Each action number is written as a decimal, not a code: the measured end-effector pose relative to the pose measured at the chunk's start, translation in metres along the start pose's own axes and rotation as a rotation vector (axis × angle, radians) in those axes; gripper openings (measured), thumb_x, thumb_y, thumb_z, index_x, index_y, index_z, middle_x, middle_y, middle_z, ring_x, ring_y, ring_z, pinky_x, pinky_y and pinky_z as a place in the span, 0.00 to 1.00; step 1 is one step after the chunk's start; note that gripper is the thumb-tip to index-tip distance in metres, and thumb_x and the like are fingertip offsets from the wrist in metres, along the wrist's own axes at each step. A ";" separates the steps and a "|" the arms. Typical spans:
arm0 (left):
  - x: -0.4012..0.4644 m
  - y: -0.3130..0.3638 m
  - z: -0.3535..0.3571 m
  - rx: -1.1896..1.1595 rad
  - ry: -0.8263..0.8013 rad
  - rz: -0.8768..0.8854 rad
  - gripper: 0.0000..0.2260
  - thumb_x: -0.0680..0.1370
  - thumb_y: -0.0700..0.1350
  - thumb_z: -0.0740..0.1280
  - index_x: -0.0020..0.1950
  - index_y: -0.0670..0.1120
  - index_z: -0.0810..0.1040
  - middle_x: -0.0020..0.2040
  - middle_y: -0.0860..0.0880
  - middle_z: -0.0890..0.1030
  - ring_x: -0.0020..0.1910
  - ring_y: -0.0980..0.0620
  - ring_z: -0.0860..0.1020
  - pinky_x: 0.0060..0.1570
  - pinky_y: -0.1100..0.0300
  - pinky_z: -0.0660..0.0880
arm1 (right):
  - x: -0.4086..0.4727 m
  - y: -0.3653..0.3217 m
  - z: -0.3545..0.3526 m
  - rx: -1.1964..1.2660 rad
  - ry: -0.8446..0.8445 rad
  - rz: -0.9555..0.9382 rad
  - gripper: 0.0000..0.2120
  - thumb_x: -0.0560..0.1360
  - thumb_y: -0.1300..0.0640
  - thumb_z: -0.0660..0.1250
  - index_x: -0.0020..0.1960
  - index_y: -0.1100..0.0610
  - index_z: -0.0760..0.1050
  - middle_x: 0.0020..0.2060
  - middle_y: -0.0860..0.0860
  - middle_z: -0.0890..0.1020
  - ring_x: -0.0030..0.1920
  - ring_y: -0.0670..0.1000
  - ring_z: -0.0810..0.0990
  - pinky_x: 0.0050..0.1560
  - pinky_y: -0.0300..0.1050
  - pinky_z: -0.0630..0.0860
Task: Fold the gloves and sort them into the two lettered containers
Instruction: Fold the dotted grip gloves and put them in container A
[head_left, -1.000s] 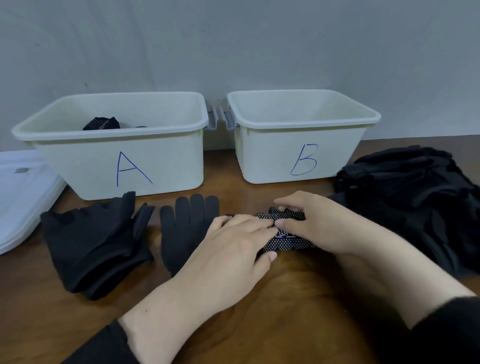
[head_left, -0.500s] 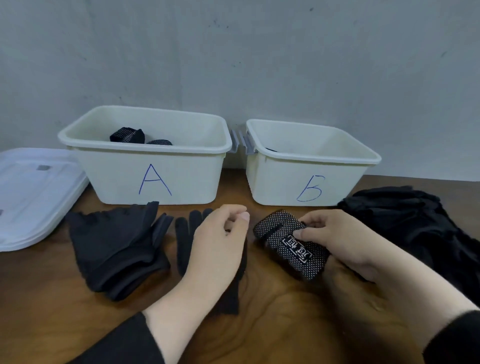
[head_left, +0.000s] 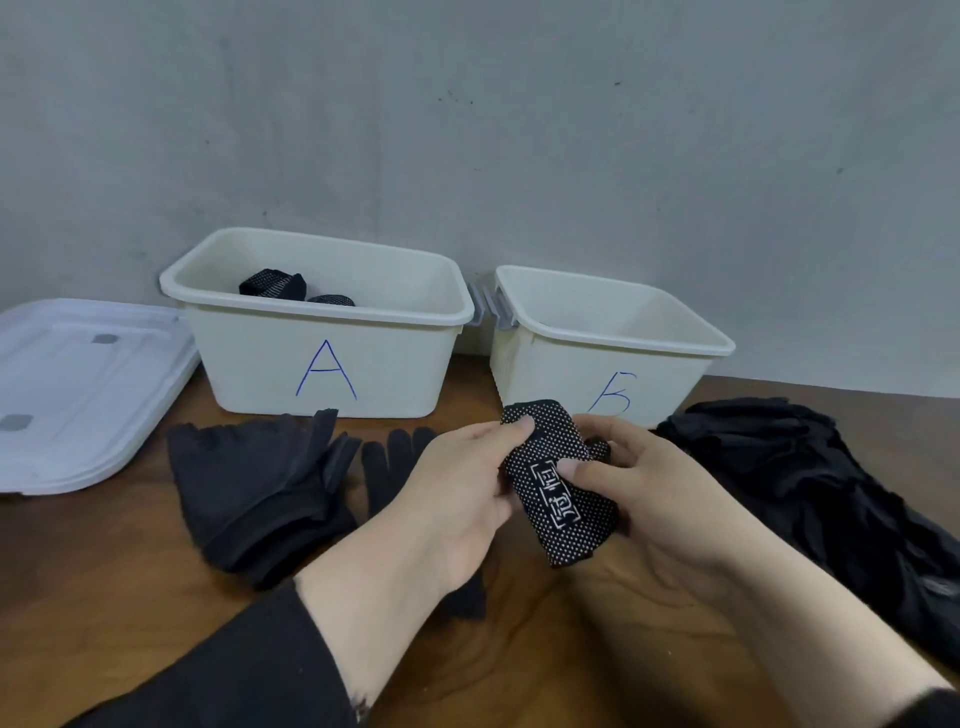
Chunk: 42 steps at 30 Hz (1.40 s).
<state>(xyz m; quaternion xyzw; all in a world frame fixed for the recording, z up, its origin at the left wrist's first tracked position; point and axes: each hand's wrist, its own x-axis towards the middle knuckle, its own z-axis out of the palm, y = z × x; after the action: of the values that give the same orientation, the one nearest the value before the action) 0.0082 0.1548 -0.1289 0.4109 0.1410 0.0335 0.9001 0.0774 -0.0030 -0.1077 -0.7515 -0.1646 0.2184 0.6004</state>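
At the far left of the frame a white lid lies flat on the brown counter. Right of it, left of centre, stands the cream container marked A, with folded dotted gloves lying inside. Below it a stack of black gloves rests on the counter, and just to its right a single black glove lies flat, partly covered by the left hand. That hand pinches the upper left edge of a folded dotted glove at centre frame, lifted off the counter. The right hand grips the same bundle from its right side, thumb pressed on the white print. Behind them sits the container marked B, joined to A by grey clips. At the right edge lies a heap of loose black gloves.
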 end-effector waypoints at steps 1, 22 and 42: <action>0.000 0.001 0.000 0.007 -0.003 0.000 0.11 0.80 0.42 0.68 0.60 0.38 0.80 0.56 0.42 0.84 0.56 0.45 0.83 0.61 0.47 0.78 | -0.003 -0.003 0.001 0.053 -0.043 0.024 0.17 0.76 0.63 0.71 0.64 0.54 0.77 0.53 0.54 0.86 0.52 0.54 0.87 0.46 0.44 0.83; -0.024 0.104 -0.030 1.106 0.263 0.752 0.07 0.81 0.53 0.64 0.56 0.57 0.80 0.49 0.60 0.79 0.48 0.64 0.76 0.50 0.64 0.73 | 0.003 -0.077 0.004 0.182 -0.130 -0.018 0.16 0.75 0.64 0.67 0.62 0.62 0.79 0.58 0.63 0.84 0.60 0.64 0.82 0.64 0.61 0.77; -0.016 0.223 -0.159 1.707 0.501 0.516 0.24 0.78 0.58 0.65 0.73 0.54 0.70 0.68 0.54 0.71 0.65 0.53 0.71 0.62 0.60 0.68 | 0.196 -0.158 0.181 0.126 -0.259 0.043 0.07 0.80 0.69 0.63 0.49 0.62 0.78 0.47 0.59 0.85 0.45 0.54 0.85 0.48 0.53 0.85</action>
<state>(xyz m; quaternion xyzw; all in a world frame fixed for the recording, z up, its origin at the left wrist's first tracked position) -0.0395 0.4157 -0.0573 0.9341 0.2123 0.2056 0.2002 0.1511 0.2824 -0.0127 -0.6811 -0.2106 0.3360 0.6155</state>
